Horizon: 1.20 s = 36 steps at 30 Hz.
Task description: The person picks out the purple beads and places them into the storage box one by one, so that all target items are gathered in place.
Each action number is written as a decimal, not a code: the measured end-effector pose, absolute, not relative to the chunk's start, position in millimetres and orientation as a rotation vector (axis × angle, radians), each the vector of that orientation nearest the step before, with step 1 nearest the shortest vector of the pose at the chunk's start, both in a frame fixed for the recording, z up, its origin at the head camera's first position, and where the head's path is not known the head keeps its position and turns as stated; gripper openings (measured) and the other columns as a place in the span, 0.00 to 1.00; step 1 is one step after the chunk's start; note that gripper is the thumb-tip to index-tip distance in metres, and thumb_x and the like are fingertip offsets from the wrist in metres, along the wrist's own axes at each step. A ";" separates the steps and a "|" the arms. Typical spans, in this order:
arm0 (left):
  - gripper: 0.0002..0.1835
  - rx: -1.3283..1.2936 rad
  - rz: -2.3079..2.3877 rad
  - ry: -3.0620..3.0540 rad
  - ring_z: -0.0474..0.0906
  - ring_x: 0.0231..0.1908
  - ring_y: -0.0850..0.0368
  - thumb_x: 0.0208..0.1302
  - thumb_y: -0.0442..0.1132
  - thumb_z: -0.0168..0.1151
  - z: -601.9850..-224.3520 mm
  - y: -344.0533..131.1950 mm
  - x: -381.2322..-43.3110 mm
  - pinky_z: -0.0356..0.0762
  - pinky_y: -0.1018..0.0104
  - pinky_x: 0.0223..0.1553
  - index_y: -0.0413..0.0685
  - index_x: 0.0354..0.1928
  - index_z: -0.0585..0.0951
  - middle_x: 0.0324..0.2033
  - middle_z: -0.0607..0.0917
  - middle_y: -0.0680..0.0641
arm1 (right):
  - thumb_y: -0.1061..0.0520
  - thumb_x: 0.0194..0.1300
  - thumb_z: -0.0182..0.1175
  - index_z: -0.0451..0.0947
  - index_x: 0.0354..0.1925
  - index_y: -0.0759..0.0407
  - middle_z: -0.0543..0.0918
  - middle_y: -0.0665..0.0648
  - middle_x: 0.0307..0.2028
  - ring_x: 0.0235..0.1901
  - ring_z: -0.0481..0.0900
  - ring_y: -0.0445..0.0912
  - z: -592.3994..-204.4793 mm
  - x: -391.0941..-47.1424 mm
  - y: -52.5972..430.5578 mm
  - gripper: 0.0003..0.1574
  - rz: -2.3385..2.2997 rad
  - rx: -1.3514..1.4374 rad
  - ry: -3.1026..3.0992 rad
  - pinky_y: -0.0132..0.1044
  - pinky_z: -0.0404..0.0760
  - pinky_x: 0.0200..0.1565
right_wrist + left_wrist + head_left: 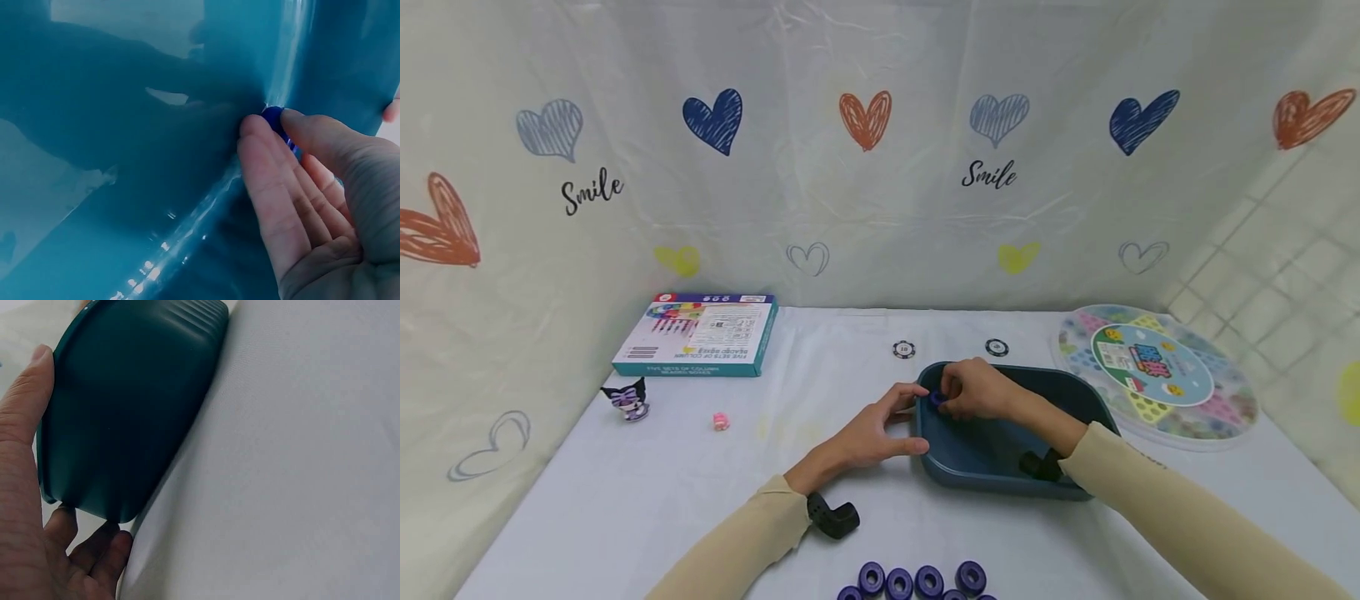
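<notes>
My left hand (pixel 868 432) holds the left end of a dark blue plastic basin (pixel 970 481). Its thumb and fingers span that end, and in the left wrist view the fingertips (pixel 119 540) press at the outer wall. Reaching inside the basin, my right hand (pixel 981 389) pinches a small purple ring (pixel 937 398) between thumb and fingers, down by the left inner wall. The right wrist view shows the same ring (pixel 273 117) partly hidden by the fingertips. Several purple rings (pixel 928 582) lie at the table's front edge, some cut off by the frame.
A flat game box (pixel 700 333) lies back left, with a small dark figurine (pixel 627 400) and a pink piece (pixel 721 422) nearby. Two round chips, one on the left (pixel 904 349) and one on the right (pixel 997 347), lie behind the basin. A round board package (pixel 1157 371) sits to its right.
</notes>
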State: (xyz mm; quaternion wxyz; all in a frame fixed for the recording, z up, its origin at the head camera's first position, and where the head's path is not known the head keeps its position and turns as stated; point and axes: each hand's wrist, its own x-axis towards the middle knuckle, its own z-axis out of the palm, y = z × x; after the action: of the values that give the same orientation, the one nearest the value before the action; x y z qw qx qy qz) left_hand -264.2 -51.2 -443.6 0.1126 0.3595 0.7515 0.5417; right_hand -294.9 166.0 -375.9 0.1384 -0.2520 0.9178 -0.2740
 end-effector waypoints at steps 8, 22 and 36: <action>0.38 1.058 1.578 2.217 0.65 0.58 0.59 0.51 0.63 0.60 -443.8 -49.0 -263.8 0.63 0.59 0.57 0.61 0.62 0.60 0.62 0.64 0.55 | 0.59 0.57 0.62 0.73 0.29 0.59 0.78 0.52 0.21 0.19 0.78 0.42 -363.6 -291.6 171.3 0.07 -0.732 -0.804 2.603 0.33 0.77 0.24; 0.38 1.068 1.588 2.214 0.66 0.58 0.53 0.51 0.61 0.61 -441.0 -49.7 -262.8 0.64 0.57 0.57 0.57 0.61 0.59 0.62 0.65 0.49 | 0.52 0.61 0.58 0.75 0.34 0.52 0.78 0.48 0.24 0.19 0.73 0.38 -329.1 -239.0 188.8 0.05 -0.676 -0.929 2.658 0.31 0.75 0.24; 0.38 1.075 1.583 2.251 0.66 0.57 0.57 0.50 0.61 0.63 -443.4 -50.1 -264.7 0.64 0.58 0.56 0.57 0.60 0.61 0.63 0.63 0.54 | 0.42 0.59 0.58 0.75 0.38 0.45 0.70 0.36 0.20 0.18 0.67 0.31 -348.5 -144.3 172.2 0.12 -0.727 -1.022 2.526 0.25 0.70 0.22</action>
State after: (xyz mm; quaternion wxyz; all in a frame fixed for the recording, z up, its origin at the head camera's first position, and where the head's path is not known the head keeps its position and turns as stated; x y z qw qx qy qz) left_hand -264.7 -50.1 -443.4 0.0936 0.3623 0.7586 0.5334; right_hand -144.3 172.2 -348.5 0.1600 -0.3577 0.8841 -0.2546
